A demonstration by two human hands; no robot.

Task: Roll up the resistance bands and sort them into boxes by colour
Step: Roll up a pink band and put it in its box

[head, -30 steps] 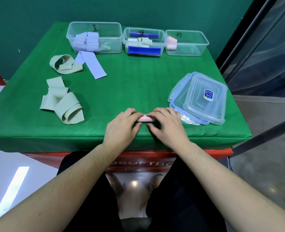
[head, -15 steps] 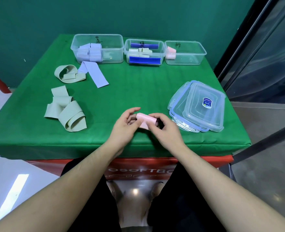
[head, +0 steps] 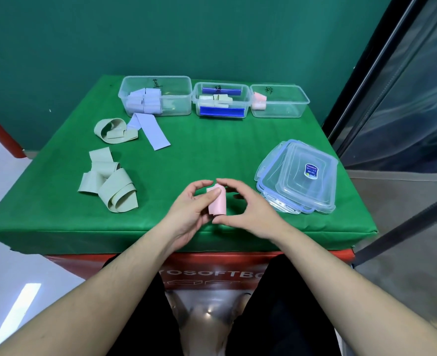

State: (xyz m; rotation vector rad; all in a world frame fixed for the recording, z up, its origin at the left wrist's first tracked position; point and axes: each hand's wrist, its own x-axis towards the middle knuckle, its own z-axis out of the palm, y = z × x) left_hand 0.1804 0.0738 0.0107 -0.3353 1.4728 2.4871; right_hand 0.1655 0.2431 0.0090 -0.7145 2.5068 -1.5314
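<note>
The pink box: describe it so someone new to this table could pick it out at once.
Start at the green table and look to its far edge, where three clear open boxes stand in a row. The pink box is the rightmost one. It alone holds pink rolls, tucked at its left end, while its neighbours hold lavender and pale green ones.
</note>
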